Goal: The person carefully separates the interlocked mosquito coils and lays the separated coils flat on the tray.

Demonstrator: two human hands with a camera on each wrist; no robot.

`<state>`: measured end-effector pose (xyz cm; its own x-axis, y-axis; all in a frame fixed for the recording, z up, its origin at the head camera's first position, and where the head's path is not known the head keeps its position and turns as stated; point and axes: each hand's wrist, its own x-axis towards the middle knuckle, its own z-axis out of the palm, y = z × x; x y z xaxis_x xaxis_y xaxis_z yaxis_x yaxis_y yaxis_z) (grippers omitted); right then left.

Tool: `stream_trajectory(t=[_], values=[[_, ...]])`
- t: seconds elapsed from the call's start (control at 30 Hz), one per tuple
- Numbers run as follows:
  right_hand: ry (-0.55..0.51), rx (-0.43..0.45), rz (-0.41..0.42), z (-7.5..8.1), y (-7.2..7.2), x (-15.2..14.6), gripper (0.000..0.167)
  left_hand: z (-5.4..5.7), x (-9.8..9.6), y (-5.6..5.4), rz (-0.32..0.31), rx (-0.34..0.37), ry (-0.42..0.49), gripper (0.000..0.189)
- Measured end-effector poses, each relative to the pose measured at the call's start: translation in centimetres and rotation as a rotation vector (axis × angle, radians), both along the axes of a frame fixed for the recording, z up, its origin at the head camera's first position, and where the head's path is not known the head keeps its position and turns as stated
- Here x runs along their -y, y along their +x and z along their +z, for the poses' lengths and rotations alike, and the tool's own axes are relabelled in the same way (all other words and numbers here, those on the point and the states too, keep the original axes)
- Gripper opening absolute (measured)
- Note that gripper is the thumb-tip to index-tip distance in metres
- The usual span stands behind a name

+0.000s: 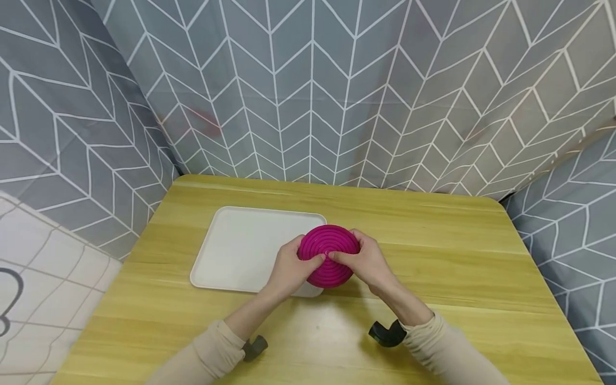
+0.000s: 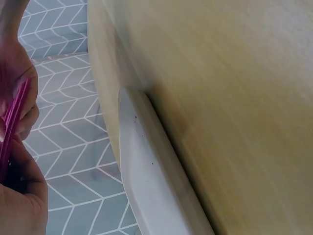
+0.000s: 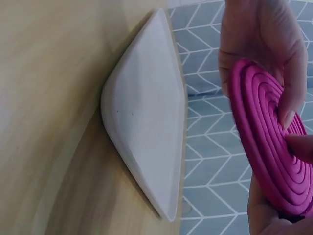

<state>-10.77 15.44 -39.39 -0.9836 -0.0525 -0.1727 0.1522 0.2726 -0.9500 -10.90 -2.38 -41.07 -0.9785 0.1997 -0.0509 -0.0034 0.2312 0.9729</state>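
Observation:
Both hands hold a round magenta disc with raised concentric rings, flexible-looking and tilted above the table. My left hand grips its left edge and my right hand its right edge. The two thumbs lie on the ringed face, their tips close together near the centre, while the other fingers go behind the rim. In the right wrist view the disc shows its rings between the hands. Edge-on in the left wrist view, the disc looks thin. Its back is mostly hidden.
A shallow white tray lies on the wooden table, left of and partly beneath the hands. Black curved pieces sit by the wrists. Grey patterned curtains hang behind the table and along its sides.

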Motion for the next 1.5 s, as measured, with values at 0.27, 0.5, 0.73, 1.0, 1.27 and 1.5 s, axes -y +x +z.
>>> stream_trajectory(t=[0.27, 0.5, 0.73, 1.0, 1.27, 1.5], values=[[-0.295, 0.067, 0.046, 0.0, -0.8, -1.1, 0.037, 0.2, 0.4, -0.6, -0.051, 0.147, 0.153, 0.040], [-0.389, 0.141, 0.100, -0.1, -1.1, -1.5, 0.038, -0.1, 0.4, -0.7, -0.081, 0.237, 0.261, 0.041], [-0.375, 0.134, 0.115, -0.2, -1.4, -1.5, 0.042, -0.1, 0.4, -0.9, -0.118, 0.245, 0.306, 0.044], [-0.409, 0.167, 0.143, -0.3, -1.6, -1.8, 0.036, -0.2, 0.3, -1.1, -0.150, 0.242, 0.313, 0.043], [-0.373, 0.178, 0.132, -0.7, -1.8, -1.9, 0.032, -0.4, 0.3, -1.2, -0.141, 0.291, 0.378, 0.043], [-0.445, 0.235, 0.184, -0.8, -1.9, -2.3, 0.016, -0.6, 0.6, -1.4, -0.173, 0.317, 0.445, 0.042]])
